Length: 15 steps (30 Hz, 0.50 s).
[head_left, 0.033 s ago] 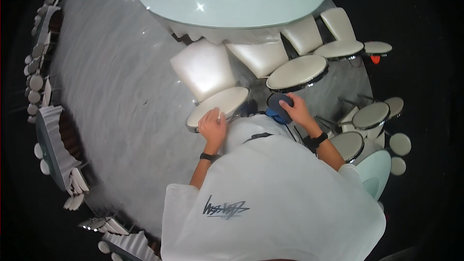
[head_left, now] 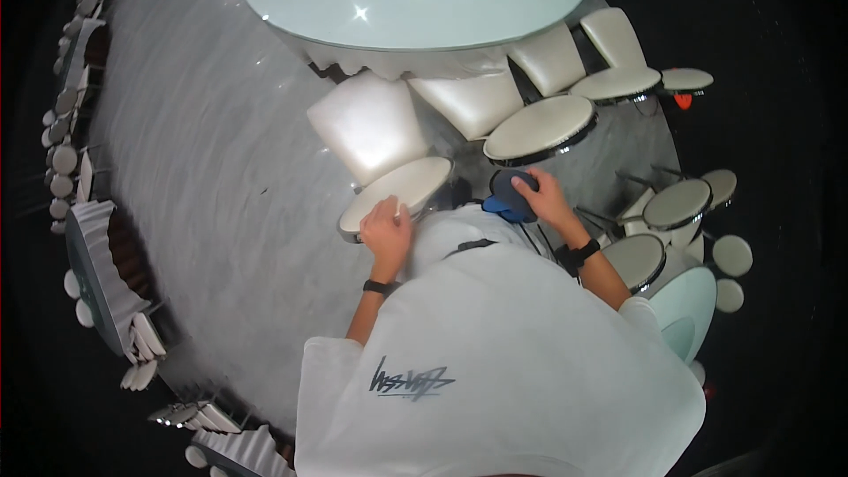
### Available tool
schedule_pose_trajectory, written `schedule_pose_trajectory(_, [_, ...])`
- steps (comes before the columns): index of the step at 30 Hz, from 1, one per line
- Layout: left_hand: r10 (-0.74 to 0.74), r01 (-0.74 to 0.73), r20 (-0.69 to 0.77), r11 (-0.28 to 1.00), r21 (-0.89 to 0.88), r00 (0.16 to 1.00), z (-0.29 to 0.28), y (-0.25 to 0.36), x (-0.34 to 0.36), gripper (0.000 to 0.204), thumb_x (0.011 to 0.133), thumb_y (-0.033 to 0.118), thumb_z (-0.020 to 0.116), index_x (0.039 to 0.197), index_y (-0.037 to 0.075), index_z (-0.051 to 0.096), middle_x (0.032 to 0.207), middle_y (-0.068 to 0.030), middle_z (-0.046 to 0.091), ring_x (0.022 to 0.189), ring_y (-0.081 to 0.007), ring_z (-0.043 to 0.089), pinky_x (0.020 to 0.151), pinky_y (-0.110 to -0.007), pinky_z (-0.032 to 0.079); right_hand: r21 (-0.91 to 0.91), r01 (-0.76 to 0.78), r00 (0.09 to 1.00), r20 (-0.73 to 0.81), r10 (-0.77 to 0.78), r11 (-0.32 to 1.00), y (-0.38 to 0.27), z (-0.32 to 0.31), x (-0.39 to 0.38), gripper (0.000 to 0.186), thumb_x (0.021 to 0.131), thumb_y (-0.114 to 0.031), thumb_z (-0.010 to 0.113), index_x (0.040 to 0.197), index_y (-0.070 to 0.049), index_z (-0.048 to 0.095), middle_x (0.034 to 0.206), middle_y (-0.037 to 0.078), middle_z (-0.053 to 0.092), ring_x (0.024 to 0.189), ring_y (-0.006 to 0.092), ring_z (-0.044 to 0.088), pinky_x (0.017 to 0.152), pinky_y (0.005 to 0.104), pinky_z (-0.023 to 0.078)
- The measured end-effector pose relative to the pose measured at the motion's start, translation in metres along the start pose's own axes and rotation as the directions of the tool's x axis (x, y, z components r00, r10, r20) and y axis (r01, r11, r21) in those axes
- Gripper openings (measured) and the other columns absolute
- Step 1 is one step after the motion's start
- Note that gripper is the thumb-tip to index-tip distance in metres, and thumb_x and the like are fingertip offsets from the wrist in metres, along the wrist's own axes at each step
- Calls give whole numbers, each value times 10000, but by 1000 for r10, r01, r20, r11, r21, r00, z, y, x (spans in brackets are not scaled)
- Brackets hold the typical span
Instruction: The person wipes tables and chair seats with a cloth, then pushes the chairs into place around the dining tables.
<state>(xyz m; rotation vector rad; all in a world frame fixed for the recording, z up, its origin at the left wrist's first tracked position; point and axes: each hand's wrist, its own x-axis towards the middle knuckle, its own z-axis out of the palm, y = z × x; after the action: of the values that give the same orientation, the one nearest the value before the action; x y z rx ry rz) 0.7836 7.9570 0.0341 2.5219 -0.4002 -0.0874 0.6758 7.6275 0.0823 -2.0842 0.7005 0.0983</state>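
Note:
My right hand (head_left: 549, 199) grips a dark grey, rounded pad-like object (head_left: 515, 193), thumb on top. A blue part (head_left: 502, 208) shows along its lower left side, and thin dark cords run down from it. My left hand (head_left: 386, 232) is held over the near edge of a cream oval chair seat (head_left: 397, 187), its fingers bent together. A small pale patch shows between the fingertips; whether it is a held thing or the seat behind cannot be told. Both wrists carry black bands.
A large round table (head_left: 424, 4) with a glossy pale green top stands ahead. Cream chairs (head_left: 367, 124) line its near side. More seats (head_left: 676, 205) and another pale green table (head_left: 687, 314) are at my right. Draped tables (head_left: 97, 256) stand far left across the grey floor (head_left: 221, 212).
The surroundings sit slightly higher and to the left in the view. The grey pad in my right hand has turned a little, so less of the blue part shows.

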Motion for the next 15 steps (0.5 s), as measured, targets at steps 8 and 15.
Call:
schedule_pose_trajectory(8, [-28, -53, 374, 977, 205, 927, -4, 26, 58, 324, 940, 321, 591, 1036, 36, 713, 921, -206, 730, 848, -432, 701, 764, -570, 542, 328, -203, 897, -314, 309, 923, 58, -60, -15, 456, 962, -382, 732, 783, 37, 702, 682, 39, 643, 660, 95, 544, 627, 303, 455])
schedule_pose_trajectory(15, [-45, 54, 639, 999, 6, 768, 20, 89, 85, 473, 966, 396, 595, 1265, 45, 698, 1181, -245, 723, 1090, -426, 697, 963, -471, 536, 544, -64, 770, -506, 388, 836, 105, -133, 2, 312, 939, -281, 773, 847, 10, 712, 742, 3, 652, 678, 73, 547, 639, 261, 448])
